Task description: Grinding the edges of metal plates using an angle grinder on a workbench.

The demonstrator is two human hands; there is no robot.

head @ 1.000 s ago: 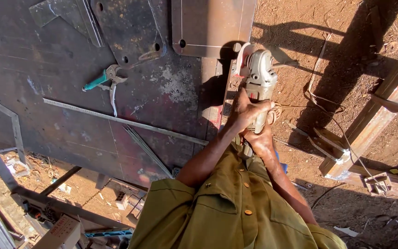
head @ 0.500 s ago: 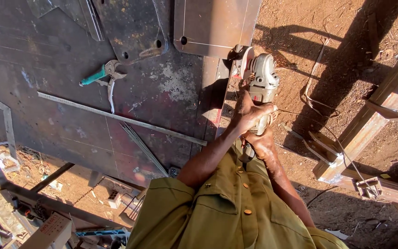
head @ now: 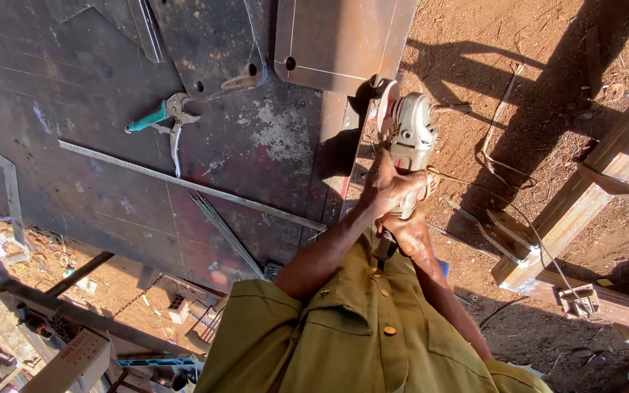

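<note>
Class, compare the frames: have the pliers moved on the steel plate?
No. The pliers keep their place beside the long metal strip; only the camera shifted.

The person wears an olive-green shirt (head: 358, 342) with short sleeves, a buttoned front with small round orange-brown buttons (head: 389, 330), a collar, and bare forearms below the sleeve hems.

hard low sun from the left casts long dark shadows across the red dirt ground (head: 533, 87), the steel sheet (head: 111, 145) stays dim, edges bend, focus crisp.
</note>
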